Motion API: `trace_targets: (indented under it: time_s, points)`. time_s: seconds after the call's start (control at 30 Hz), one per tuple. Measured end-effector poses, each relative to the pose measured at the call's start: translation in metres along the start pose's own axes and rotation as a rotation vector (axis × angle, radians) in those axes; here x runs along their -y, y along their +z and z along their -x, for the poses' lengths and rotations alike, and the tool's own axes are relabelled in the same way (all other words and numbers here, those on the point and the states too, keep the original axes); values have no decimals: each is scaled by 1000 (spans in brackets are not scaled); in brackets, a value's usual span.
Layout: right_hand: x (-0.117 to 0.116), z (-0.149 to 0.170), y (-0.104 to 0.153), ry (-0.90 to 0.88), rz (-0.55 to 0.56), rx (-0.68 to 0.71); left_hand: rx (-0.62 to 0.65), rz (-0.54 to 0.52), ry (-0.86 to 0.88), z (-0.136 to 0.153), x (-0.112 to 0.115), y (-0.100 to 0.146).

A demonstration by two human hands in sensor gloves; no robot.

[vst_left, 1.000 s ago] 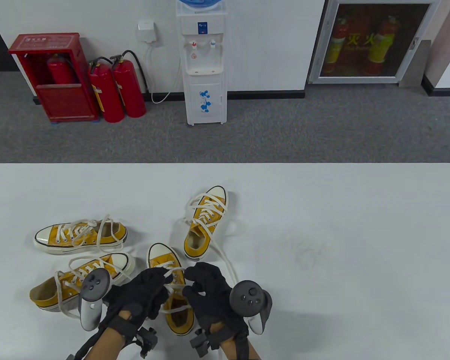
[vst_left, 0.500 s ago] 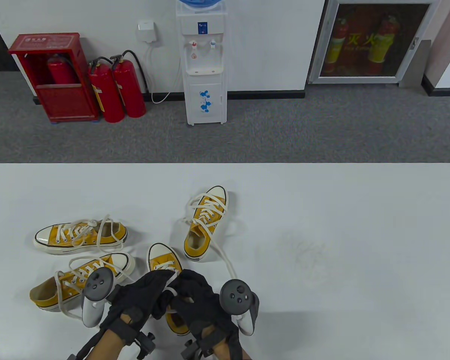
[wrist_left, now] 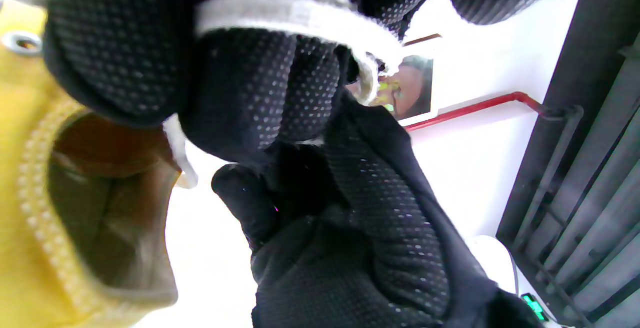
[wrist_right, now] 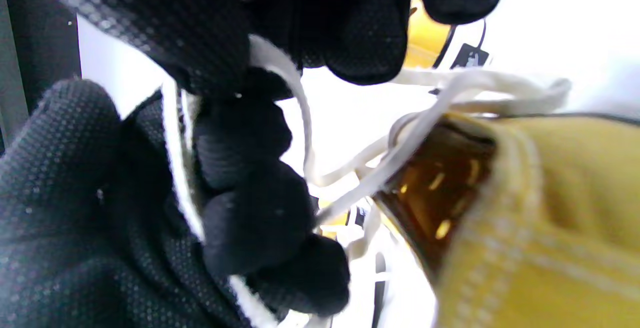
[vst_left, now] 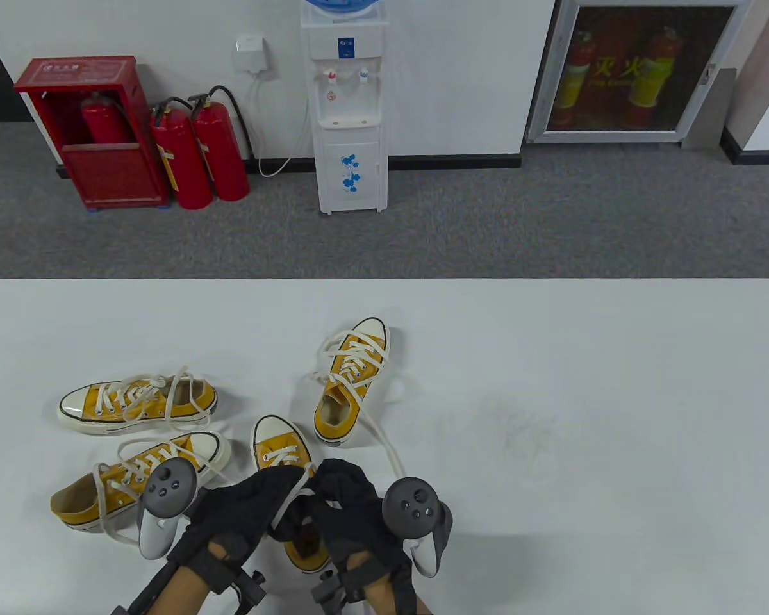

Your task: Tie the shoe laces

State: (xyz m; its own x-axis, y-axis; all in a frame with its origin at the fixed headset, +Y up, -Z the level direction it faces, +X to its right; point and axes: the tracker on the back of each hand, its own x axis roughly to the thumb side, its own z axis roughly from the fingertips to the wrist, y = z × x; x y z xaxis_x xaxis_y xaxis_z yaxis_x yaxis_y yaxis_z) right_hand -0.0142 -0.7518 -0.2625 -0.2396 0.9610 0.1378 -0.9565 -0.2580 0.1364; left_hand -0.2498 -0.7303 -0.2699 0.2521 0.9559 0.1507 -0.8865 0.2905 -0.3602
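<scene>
Nearest the counter's (vst_left: 583,397) front edge, the left hand (vst_left: 247,506) and right hand (vst_left: 349,509) meet over the near shoe (vst_left: 281,445), a yellow canvas sneaker with a white rubber toe. Both hands have fingers curled round its flat white laces (vst_left: 288,500); the left wraps a strand over a knuckle, the right seems to pinch a loop, though its wrist view is blurred. Left of the near shoe lie two more sneakers (vst_left: 138,400), touching it. Beyond it a fourth sneaker (vst_left: 349,381) trails a loose lace toward the right hand. Behind the counter stands a white water dispenser (vst_left: 349,109).
</scene>
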Motion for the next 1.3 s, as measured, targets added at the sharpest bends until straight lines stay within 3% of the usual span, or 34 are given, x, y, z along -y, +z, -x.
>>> trace_targets:
  time_s: [0.13, 0.27, 0.57, 0.8, 1.07, 1.3]
  points:
    - [12, -4, -2, -49, 14, 0, 11, -144, -98, -5, -12, 6]
    - [25, -10, -4, -105, 37, 6, 30, -216, -148, -13, -25, 9]
    - [54, -25, -9, -152, 74, 5, 37, -206, -411, -26, -48, 17]
    - [76, -30, -6, 42, 107, 0, 18, -171, -548, -17, -58, 24]
    - [107, -11, 1, 153, 130, -23, -12, -195, -788, -7, -61, 29]
    - [126, 22, 7, 86, 215, -70, -64, -235, -786, 6, -79, 37]
